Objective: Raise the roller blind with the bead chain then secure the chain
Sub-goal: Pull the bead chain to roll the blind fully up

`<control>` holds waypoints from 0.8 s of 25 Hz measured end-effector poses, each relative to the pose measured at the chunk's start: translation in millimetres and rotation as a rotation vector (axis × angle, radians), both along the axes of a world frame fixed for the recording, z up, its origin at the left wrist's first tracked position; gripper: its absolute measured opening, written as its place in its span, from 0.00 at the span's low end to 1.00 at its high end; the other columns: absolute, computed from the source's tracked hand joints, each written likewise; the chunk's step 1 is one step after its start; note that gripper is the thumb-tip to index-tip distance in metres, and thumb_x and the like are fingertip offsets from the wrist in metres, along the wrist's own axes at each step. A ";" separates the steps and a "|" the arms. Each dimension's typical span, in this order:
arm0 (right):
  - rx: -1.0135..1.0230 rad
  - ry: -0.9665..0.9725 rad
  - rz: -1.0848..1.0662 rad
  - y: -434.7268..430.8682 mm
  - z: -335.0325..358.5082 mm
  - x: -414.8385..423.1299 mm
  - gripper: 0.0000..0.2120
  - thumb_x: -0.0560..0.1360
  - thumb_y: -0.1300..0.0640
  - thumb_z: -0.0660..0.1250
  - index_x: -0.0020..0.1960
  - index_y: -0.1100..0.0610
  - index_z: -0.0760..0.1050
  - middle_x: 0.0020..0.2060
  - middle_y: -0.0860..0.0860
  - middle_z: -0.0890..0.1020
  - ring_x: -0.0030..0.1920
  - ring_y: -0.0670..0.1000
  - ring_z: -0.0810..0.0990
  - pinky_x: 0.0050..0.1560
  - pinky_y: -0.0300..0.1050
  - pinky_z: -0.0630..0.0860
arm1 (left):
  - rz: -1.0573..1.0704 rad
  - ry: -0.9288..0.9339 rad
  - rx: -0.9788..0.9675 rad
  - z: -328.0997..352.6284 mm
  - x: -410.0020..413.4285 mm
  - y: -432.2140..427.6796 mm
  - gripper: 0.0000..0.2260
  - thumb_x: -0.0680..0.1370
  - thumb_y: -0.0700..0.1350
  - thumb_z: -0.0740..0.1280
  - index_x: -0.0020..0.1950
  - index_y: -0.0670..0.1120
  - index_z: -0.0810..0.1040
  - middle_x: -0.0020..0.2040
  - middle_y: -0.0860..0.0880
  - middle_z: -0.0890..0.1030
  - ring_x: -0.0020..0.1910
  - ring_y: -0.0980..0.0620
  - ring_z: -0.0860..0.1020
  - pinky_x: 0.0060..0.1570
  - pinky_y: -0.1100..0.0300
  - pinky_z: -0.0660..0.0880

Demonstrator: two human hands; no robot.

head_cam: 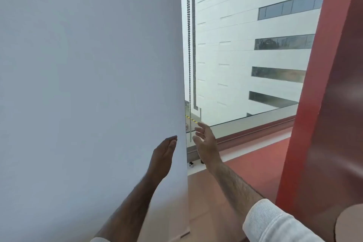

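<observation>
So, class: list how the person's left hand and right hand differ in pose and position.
The left hand is in front of the roller blind, fingers together; the right hand is past the blind's edge, beside the bead chain, fingers spread. The left hand looks shadowed, the right hand lit. Both are open and hold nothing.

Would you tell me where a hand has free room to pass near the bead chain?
Free: the open stretch between the bead chain and the red column, above the right hand; also the red ledge below. Crowded: the slit between the roller blind and the chain, with the left hand near it.
</observation>
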State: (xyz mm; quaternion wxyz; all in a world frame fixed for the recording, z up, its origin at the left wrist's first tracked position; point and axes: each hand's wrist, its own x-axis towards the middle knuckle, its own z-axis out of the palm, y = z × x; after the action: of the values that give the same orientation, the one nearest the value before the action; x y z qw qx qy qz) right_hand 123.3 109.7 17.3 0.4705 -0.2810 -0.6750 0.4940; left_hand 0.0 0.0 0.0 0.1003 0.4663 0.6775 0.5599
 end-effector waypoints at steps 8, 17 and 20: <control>-0.059 -0.210 0.201 35.2 -28.1 -11.0 0.19 0.76 0.69 0.60 0.64 0.57 0.77 0.54 0.55 0.86 0.50 0.48 0.83 0.51 0.42 0.78 | -0.022 -0.055 0.069 22.0 4.7 56.4 0.14 0.84 0.36 0.62 0.67 0.44 0.81 0.58 0.51 0.86 0.58 0.53 0.83 0.53 0.75 0.74; 0.113 -0.319 0.085 33.3 -44.8 -32.5 0.23 0.75 0.68 0.60 0.64 0.51 0.79 0.61 0.43 0.83 0.55 0.45 0.83 0.49 0.31 0.78 | -0.265 -0.261 0.279 53.8 -23.2 82.0 0.10 0.85 0.39 0.63 0.58 0.43 0.84 0.43 0.47 0.86 0.46 0.51 0.84 0.58 0.53 0.79; 0.087 -0.279 0.065 35.6 -40.3 -31.7 0.19 0.75 0.66 0.61 0.58 0.50 0.82 0.56 0.42 0.85 0.54 0.48 0.85 0.57 0.43 0.82 | -0.254 -0.220 0.293 53.8 -17.3 85.0 0.11 0.85 0.40 0.62 0.54 0.46 0.85 0.31 0.56 0.77 0.33 0.55 0.76 0.46 0.51 0.79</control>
State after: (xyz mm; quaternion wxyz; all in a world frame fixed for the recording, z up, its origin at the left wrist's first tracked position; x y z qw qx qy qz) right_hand 91.6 145.3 -23.0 0.3677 -0.3043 -0.7635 0.4351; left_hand -17.3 85.0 53.8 0.1744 0.4937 0.5099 0.6826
